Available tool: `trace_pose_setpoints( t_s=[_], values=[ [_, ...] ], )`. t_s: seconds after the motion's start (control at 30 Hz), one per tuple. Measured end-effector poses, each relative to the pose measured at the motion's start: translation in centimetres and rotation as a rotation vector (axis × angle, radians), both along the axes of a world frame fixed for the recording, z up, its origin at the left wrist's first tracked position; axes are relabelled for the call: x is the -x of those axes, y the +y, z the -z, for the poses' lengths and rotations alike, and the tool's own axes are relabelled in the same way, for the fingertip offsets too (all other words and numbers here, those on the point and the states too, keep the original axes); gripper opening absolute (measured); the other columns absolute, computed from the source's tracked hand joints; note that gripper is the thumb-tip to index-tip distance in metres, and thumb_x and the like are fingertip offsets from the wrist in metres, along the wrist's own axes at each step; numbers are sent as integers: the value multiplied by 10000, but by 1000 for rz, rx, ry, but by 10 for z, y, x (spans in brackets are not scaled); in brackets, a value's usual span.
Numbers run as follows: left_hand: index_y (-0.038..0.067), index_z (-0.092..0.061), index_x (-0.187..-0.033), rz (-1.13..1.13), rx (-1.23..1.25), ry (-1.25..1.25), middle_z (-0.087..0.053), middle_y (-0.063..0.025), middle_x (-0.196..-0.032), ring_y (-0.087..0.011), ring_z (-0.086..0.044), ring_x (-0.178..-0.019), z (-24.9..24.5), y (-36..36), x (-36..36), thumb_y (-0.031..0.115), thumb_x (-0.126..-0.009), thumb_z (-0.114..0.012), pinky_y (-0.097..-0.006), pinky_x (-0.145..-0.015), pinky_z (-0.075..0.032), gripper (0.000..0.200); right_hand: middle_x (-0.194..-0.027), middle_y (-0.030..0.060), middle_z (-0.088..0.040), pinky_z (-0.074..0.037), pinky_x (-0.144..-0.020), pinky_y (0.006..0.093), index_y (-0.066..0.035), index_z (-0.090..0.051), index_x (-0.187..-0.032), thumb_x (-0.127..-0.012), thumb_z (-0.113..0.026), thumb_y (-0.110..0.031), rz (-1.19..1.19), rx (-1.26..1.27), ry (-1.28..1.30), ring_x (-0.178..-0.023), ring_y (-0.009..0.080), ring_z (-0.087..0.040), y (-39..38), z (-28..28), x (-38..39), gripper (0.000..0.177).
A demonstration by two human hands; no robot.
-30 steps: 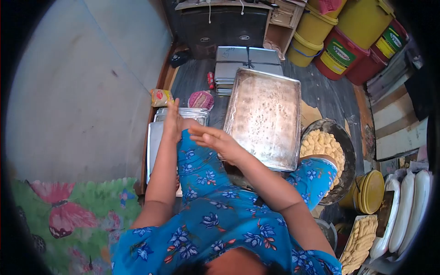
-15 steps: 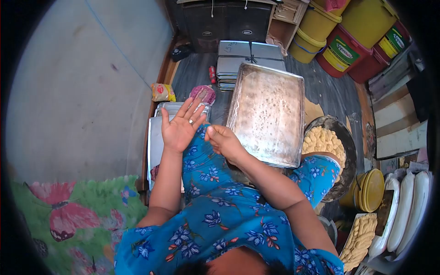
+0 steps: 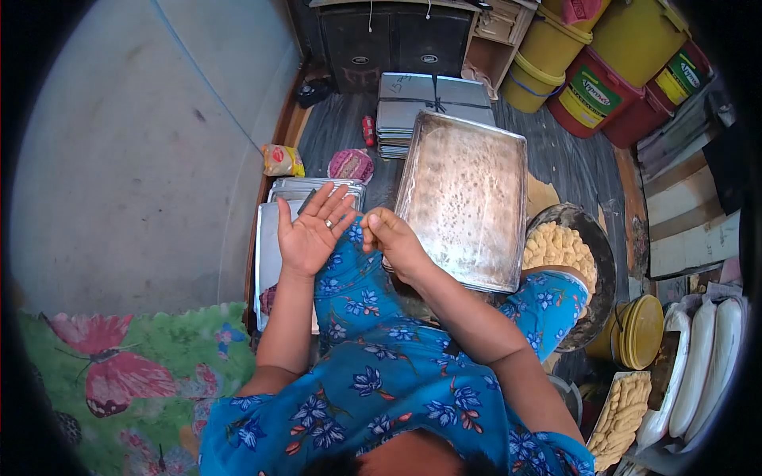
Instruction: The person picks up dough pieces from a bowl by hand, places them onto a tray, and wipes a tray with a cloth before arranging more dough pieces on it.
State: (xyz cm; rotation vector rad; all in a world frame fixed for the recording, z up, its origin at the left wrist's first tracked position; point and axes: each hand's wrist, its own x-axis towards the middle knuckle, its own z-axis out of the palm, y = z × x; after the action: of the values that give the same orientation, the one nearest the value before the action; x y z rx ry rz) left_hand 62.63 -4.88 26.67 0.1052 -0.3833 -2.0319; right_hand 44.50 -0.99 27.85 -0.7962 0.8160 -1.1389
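Observation:
My left hand (image 3: 312, 238) is raised over my lap, palm up, with its fingers spread and a ring on one of them. Nothing lies on the palm. Close by on its right, my right hand (image 3: 395, 242) is closed, thumb pressed against curled fingers; whatever it may hold is hidden. A worn baking tray (image 3: 464, 202) sits just beyond the right hand. Past my leg at the right stands a dark round basin (image 3: 605, 274) of pale dough pieces (image 3: 559, 254). Silver metal trays (image 3: 270, 238) lie behind the left forearm.
A tied stack of metal sheets (image 3: 432, 103) stands beyond the tray, before a black cabinet (image 3: 389, 51). A yellow packet (image 3: 282, 161) and a purple round bundle (image 3: 350, 165) lie near the wall. Buckets (image 3: 591, 87) fill the far right; a lidded yellow bucket (image 3: 639, 329) is nearer.
Both hands have come slightly lower and toward me. The gap between them has widened a little, and the left palm stays open.

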Motion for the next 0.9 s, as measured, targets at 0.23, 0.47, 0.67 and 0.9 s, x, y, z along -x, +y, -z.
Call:
trace_pose_setpoints(
  t_s=[0.23,0.47,0.67,0.9],
  values=[
    [-32,-341,-1428,36,63,14,-319,-249,-1487,-375,-326,-1380,-2,6,-1,688,-927,-247,-526,-1131,-260,882,-629,5,-452,-393,-589,258,-99,-477,-712,-994,-351,-544,-166,-43,17,-586,124,-445,-5,12,11,541],
    [-27,-372,-1413,25,102,-50,-370,-247,-1457,-368,-374,-1350,-5,13,-4,689,-932,-206,-499,-1112,-301,878,-772,35,-584,-442,-743,301,-50,-620,-896,-851,-68,-790,-257,-57,-196,-737,154,-554,-4,4,5,924],
    [9,-441,-1372,-180,282,-521,-484,-158,-1303,-269,-510,-1207,3,23,5,449,-957,-474,-390,-1025,-413,605,-1107,64,-595,-422,-904,331,-26,-480,-1352,-844,-47,-795,-361,-29,-349,-996,175,-561,-4,3,2,1018],
    [32,-528,-1277,-460,404,-875,-529,-104,-1195,-175,-601,-1029,-19,38,33,19,-829,-680,-281,-839,-518,473,-1333,112,-524,-353,-1035,395,-26,-384,-1428,-836,-34,-805,-427,-42,-338,-1239,216,-473,5,-10,-4,1039]
  ],
)
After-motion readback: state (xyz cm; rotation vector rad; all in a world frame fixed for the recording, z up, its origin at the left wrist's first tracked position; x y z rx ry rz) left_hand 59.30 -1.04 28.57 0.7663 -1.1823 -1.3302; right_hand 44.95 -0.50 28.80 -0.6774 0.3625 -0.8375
